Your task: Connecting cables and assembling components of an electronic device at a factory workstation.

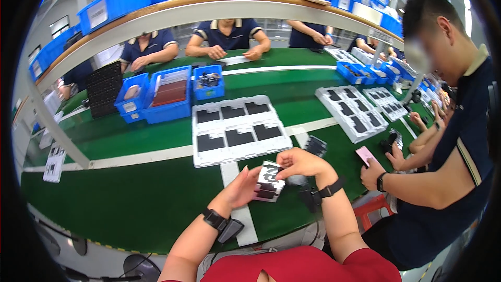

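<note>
Above the green bench, a small flat rectangular plate (269, 190) with a silver-and-black patterned face is between my hands. My right hand (300, 164) pinches its upper right part between thumb and fingers. At the plate's left edge, my left hand (239, 189) supports it with the fingers, partly hidden behind, while the thumb points up. Just beyond lies a white plastic tray (241, 149) with several compartments, each holding a black flat piece (240, 137). A crumpled dark pouch or wrapped part (315, 146) sits right of the tray. Each of my wrists wears a black band.
Blue bins (169, 94) with parts stand behind the tray. A second white tray (350, 112) lies to the right. A raised shelf (219, 10) crosses above the bench. A person (443, 141) stands close on my right, holding a pink card-like object (365, 155). Co-workers sit opposite.
</note>
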### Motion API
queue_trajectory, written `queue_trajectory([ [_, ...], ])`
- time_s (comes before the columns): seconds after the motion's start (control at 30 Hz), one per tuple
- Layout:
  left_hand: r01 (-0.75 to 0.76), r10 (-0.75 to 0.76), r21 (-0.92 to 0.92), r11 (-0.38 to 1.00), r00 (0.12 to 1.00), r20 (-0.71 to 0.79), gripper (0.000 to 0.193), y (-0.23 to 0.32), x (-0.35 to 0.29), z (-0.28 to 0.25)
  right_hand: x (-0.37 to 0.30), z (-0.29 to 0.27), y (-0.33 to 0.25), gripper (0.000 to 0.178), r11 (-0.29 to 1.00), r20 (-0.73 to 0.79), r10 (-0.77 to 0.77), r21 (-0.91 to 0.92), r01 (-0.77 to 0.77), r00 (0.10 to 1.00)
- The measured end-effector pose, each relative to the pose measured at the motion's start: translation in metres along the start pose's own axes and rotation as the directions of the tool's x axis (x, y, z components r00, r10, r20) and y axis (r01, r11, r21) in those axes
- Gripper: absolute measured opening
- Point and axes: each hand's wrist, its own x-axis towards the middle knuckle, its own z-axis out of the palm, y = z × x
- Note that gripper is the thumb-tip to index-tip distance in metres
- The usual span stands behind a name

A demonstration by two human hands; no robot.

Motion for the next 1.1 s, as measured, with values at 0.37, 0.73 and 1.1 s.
queue_trajectory([
  [0.37,-0.255,0.224,-0.059,0.965,0.921,-0.318,0.043,0.007,-0.012,-0.011,0.061,0.057,0.054,0.017,0.896,-0.463,-0.073,0.359,0.262,0.883],
  [0.73,-0.084,0.037,-0.108,0.991,0.925,-0.377,0.037,0.009,-0.009,-0.018,0.062,0.062,0.054,0.01,0.943,-0.51,-0.025,0.273,0.189,0.86],
  [1.1,-0.156,0.087,-0.254,0.954,0.961,-0.262,0.04,0.009,-0.011,-0.021,0.062,0.068,0.049,0.012,0.915,-0.61,0.001,0.321,0.246,0.793],
])
